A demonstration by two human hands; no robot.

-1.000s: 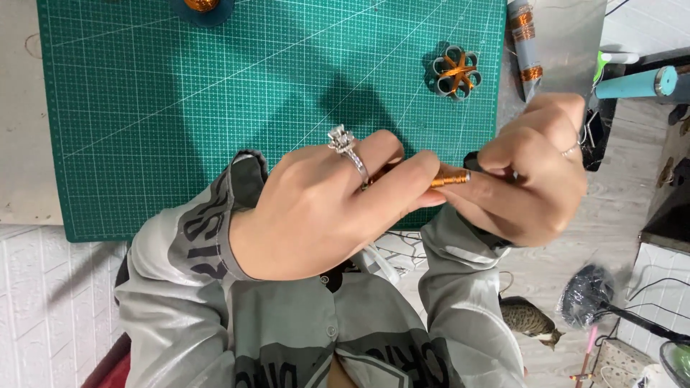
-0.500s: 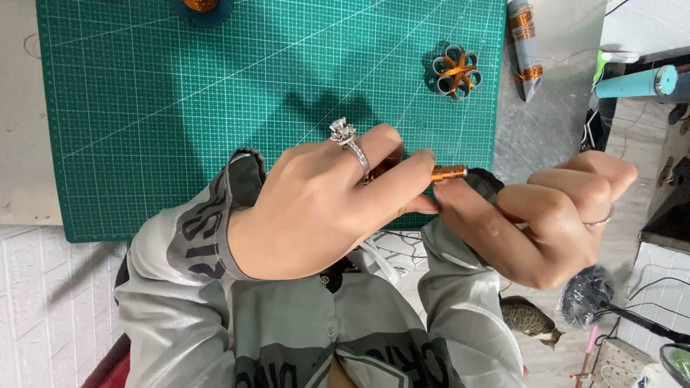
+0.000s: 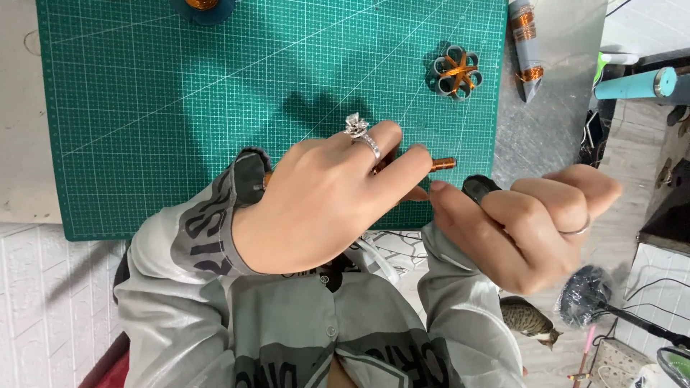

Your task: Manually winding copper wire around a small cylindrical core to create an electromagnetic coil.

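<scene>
My left hand, with a jewelled ring on one finger, is closed around a small rod wound with copper wire; only the rod's orange tip shows past the fingertips. To its right, my right hand is curled into a fist around a small black tool, whose dark end sits just right of the rod's tip. I cannot tell whether a wire runs between them. Both hands hover over the near edge of a green cutting mat.
On the mat's right part lies a flower of grey loops tied with orange wire. A grey cone wrapped with copper wire rests on the metal surface beside it. A teal cylinder is at the right. A cat sits on the floor below.
My right hand has pulled away from the left, moving right and down, and its fist has turned. My left hand has kept its place on the rod.
</scene>
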